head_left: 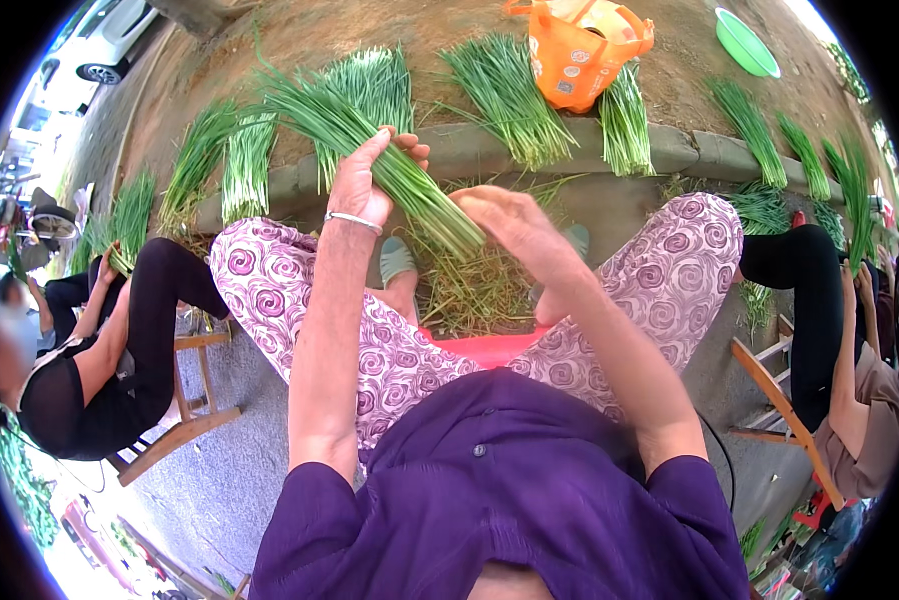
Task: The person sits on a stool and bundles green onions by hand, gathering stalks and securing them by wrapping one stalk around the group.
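Observation:
My left hand [367, 178] is closed around a bunch of green chives [409, 185]. The leafy ends slant up to the far left, and the pale cut ends point down toward the middle. Beside those pale ends is my right hand [507, 222], fingers stretched out and slightly blurred. Whether its fingertips touch the stems I cannot tell. Below both hands, a heap of loose straw-like trimmings [474, 290] lies on the ground between my feet. Part of a red-pink surface [481, 348] shows between my knees.
Several chive bunches [509, 110] lie along a low concrete kerb [684, 150]. An orange bag [579, 60] stands among them, with a green basin [746, 43] farther right. People sit on wooden chairs at my left [194, 400] and right [784, 405], close to my knees.

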A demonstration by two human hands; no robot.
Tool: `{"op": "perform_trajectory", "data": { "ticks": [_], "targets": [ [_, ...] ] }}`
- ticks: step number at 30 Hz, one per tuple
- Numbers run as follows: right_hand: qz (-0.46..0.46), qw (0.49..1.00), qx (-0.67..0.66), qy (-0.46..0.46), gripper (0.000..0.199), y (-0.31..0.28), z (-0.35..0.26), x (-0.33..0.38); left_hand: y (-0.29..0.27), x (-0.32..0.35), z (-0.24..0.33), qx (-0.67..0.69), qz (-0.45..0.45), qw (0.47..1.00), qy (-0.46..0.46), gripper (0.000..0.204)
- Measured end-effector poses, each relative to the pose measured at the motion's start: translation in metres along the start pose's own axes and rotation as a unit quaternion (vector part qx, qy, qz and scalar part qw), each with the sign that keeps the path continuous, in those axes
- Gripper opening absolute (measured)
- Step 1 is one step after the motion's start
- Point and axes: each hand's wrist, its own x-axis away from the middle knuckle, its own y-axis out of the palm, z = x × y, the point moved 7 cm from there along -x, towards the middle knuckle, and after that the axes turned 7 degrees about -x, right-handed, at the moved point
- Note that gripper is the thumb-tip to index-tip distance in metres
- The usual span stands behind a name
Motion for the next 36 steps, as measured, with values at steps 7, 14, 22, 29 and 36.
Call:
{"op": "perform_trajectory", "data": {
  "ticks": [7, 14, 22, 29, 36],
  "targets": [
    [-0.014, 0.992, 0.109, -0.067, 0.036, 0.008, 0.006, -0.013, -0.005, 0.002, 0.007, -0.047, 0.014, 0.999, -0.01, 0.018],
    [-0.011, 0.991, 0.136, 0.008, 0.029, -0.002, 0.017, -0.013, -0.001, 0.005, 0.001, -0.107, 0.036, 0.993, -0.026, 0.021],
    [-0.021, 0.999, -0.016, 0.032, 0.026, -0.006, 0.023, -0.012, -0.017, -0.002, 0.009, -0.254, 0.119, 0.959, 0.04, 0.016],
    [0.051, 0.998, -0.029, -0.005, 0.042, -0.018, 0.009, -0.011, -0.023, -0.004, 0.01, -0.205, 0.076, 0.975, 0.032, 0.021],
    [0.11, 0.989, 0.091, -0.034, 0.024, -0.054, 0.017, -0.021, -0.015, -0.002, 0.016, -0.172, 0.037, 0.984, 0.028, 0.012]
  ]
}}
